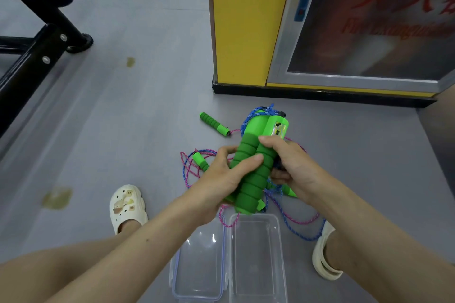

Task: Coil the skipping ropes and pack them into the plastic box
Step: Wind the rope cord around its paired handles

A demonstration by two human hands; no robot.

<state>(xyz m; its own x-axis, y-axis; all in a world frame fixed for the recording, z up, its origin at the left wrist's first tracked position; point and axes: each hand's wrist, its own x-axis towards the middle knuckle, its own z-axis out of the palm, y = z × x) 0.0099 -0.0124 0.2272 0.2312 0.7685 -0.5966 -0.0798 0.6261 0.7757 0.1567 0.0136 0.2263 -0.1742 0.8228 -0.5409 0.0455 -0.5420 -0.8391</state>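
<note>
1. Nearest, at the lower edge: clear plastic box (pixel 256 258), open side up on the grey floor (pixel 135 130). Clear lid (pixel 199 268) flat on the floor, touching the box's left side.
2. Flanking these: left clog (pixel 126 206), cream, studded with small charms. Right clog (pixel 325 256), cream, partly hidden behind the right forearm.
3. Just beyond the box, held off the floor: pair of green foam handles (pixel 251 174), side by side and tilted, lower ends over the box's far rim.
4. Left hand (pixel 221 177) wrapped round the pair from the left, thumb across the front, fingers curled behind.
5. Right hand (pixel 293 165) clasping the same pair from the right, thumb pressed on the upper foam, fingers curled underneath.
6. Blue-and-pink rope (pixel 295 220) trailing from the bundle. Loose loops on the floor under both hands, one strand across the box's far-left corner, another reaching the right clog.
7. Farther out: short green handle (pixel 200 160) among the loops, left of the left hand. Another green handle (pixel 214 123) beyond it on the floor, with a rope running from its end.
8. Farthest: yellow pillar (pixel 243 19) with a black base. Glazed cabinet (pixel 369 32) with red lettering on its right. Black metal frame (pixel 37 56) at far left.
</note>
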